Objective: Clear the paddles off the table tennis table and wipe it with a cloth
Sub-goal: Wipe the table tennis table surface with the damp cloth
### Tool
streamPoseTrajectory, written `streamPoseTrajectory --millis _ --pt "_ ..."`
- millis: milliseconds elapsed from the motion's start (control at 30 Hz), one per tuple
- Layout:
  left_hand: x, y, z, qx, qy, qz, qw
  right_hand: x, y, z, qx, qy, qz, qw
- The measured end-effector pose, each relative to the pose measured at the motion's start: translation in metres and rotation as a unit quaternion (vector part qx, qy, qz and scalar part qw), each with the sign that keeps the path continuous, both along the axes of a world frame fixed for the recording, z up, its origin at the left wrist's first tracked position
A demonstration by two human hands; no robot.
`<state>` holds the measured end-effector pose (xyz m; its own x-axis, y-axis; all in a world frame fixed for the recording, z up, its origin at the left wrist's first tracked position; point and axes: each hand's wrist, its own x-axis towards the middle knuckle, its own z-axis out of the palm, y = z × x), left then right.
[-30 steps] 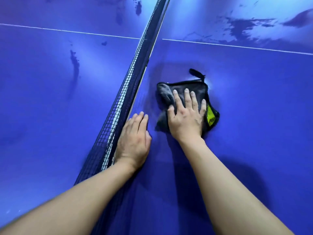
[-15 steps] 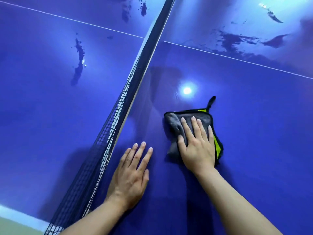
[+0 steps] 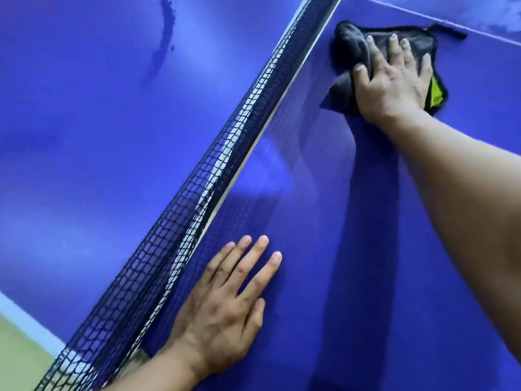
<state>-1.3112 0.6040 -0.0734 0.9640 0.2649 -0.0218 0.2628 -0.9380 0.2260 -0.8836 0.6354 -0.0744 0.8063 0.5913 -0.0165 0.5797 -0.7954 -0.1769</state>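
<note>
A dark grey cloth [image 3: 352, 46] with a yellow-green patch and a black loop lies on the blue table tennis table [image 3: 352, 221], at the top right, close to the net. My right hand [image 3: 392, 77] presses flat on the cloth with its fingers spread and straight. My left hand [image 3: 225, 300] rests flat on the bare table near the front edge, just right of the net, fingers straight. No paddle is in view.
The black net [image 3: 214, 176] runs diagonally from the bottom left to the top middle. A dark wet smear [image 3: 165, 43] marks the half left of the net. A white line [image 3: 408, 12] crosses the top right. Floor [image 3: 17, 348] shows at the bottom left.
My right hand has pushed the cloth farther away and toward the net. My left hand stays flat on the table beside the net. The view has shifted closer.
</note>
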Motion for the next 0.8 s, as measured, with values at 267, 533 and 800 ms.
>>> streamPoseTrajectory --millis 267,533,800 --pt "-0.001 -0.001 0.0 0.003 -0.002 0.004 1.0 -0.096 0.014 0.003 0.014 0.003 0.138 0.99" --pt "-0.011 -0.012 0.009 0.013 -0.085 0.092 0.992 -0.215 -0.031 0.004 0.011 0.003 0.157 0.987" --pt "-0.135 -0.055 0.029 -0.065 -0.032 0.27 0.96 -0.357 -0.083 0.0 0.021 0.005 0.141 0.99"
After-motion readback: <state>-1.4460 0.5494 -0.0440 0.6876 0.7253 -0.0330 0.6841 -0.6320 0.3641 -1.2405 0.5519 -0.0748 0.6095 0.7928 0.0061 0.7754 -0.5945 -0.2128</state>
